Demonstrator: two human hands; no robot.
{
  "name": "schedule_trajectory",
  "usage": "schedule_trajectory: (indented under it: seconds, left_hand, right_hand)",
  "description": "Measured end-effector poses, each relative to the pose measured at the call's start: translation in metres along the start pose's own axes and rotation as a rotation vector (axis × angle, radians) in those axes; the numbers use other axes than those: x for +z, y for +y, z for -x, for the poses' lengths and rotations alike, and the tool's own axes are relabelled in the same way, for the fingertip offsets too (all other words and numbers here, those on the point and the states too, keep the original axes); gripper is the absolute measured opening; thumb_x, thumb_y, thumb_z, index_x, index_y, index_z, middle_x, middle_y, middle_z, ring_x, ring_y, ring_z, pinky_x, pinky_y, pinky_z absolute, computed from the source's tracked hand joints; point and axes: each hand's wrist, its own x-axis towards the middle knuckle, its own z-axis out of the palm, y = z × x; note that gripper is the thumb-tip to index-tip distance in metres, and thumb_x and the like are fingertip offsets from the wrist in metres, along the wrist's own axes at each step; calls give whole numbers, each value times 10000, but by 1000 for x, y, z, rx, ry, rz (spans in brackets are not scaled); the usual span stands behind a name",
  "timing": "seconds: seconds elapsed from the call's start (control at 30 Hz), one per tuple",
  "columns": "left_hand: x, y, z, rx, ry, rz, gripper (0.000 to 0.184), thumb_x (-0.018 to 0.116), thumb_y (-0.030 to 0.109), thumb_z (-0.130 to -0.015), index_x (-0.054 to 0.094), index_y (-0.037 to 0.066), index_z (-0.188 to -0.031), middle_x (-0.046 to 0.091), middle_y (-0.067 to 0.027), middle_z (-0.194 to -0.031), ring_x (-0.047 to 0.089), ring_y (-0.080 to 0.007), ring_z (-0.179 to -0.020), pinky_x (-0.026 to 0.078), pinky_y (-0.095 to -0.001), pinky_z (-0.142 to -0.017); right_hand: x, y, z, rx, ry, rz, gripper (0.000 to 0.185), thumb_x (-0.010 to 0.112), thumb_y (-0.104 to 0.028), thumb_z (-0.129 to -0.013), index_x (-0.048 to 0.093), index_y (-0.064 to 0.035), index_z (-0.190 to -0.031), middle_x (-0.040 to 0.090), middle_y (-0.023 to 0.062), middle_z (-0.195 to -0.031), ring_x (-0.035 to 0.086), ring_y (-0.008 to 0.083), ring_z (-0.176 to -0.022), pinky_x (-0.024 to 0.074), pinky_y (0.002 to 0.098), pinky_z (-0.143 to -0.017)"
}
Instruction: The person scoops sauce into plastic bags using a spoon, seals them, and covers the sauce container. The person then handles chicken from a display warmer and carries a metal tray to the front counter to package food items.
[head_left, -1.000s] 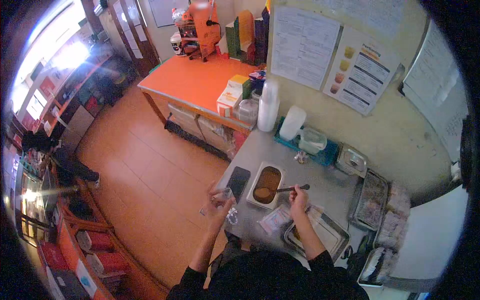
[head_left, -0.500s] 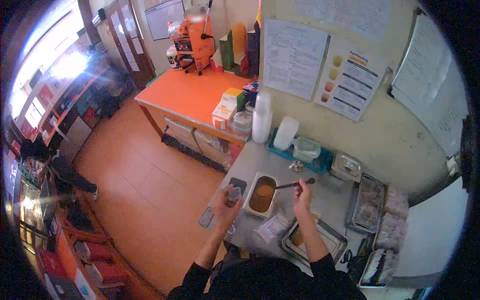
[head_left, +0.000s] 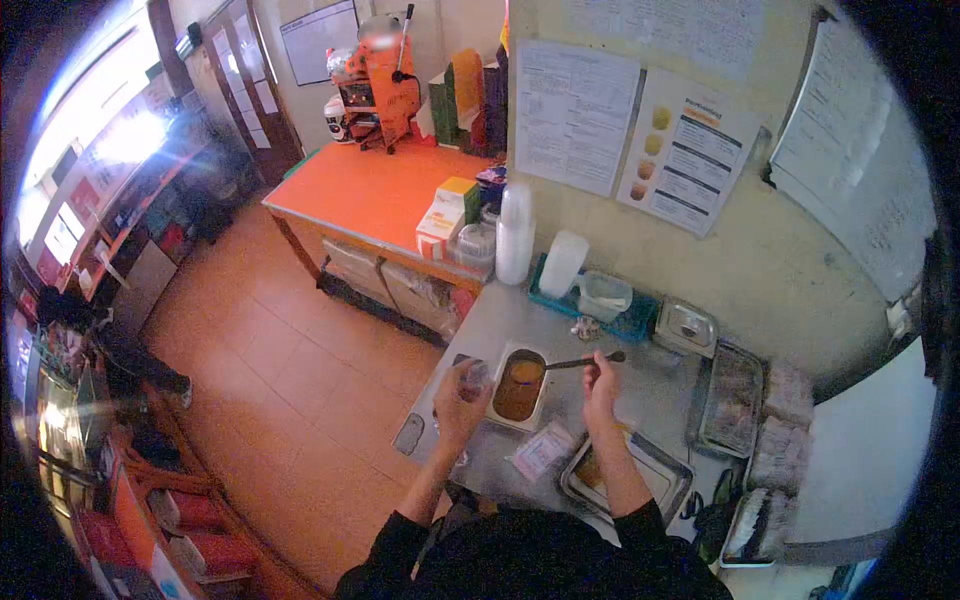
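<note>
My left hand is closed around a small clear plastic cup, just left of the sauce pan. A rectangular metal pan holds brown sauce. My right hand grips the dark handle of a ladle, whose bowl is over the sauce at the pan's far end; how deep it sits I cannot tell. Below the pan lies a plastic packet with pink print. Under my right forearm is a metal tray, partly hidden by the arm.
Along the wall stand a stack of clear cups, a teal basket with plastic tubs and a lidded metal container. Covered trays line the right side. An orange-topped table adjoins the steel counter. A person's leg shows at left.
The whole view has shifted slightly. My left hand has turned a little with the cup and stays beside the pan. My right hand still holds the ladle over the sauce.
</note>
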Motion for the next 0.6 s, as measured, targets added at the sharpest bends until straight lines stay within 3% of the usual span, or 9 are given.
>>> schedule_trajectory:
  seconds: [0.23, 0.53, 0.6]
  left_hand:
    - [7, -11, -2, -27, -5, 85, 424, 712, 64, -683, 547, 12, -1070, 579, -117, -928, 610, -189, -665, 504, -271, -554]
    - [6, -7, -4, 33, -3, 33, 429, 711, 46, -690, 543, 15, -1083, 581, -120, -980, 608, -180, -778, 514, -255, -564]
    - [11, -13, -3, 14, 7, 170, 448, 712, 51, -692, 534, 12, -1101, 579, -129, -998, 605, -180, -787, 513, -253, -572]
  right_hand:
    - [23, -34, 13, -108, -41, -95, 220, 585, -236, -836, 619, -30, -767, 475, -34, -547, 392, 44, -421, 281, 184, -380]
    - [7, -2, 1, -22, 9, -48, 226, 569, -229, -847, 614, -24, -763, 468, -30, -537, 385, 46, -428, 269, 197, -379]
    - [10, -7, 1, -37, 8, -50, 224, 570, -225, -846, 611, -22, -760, 467, -28, -536, 385, 48, -426, 267, 195, -380]
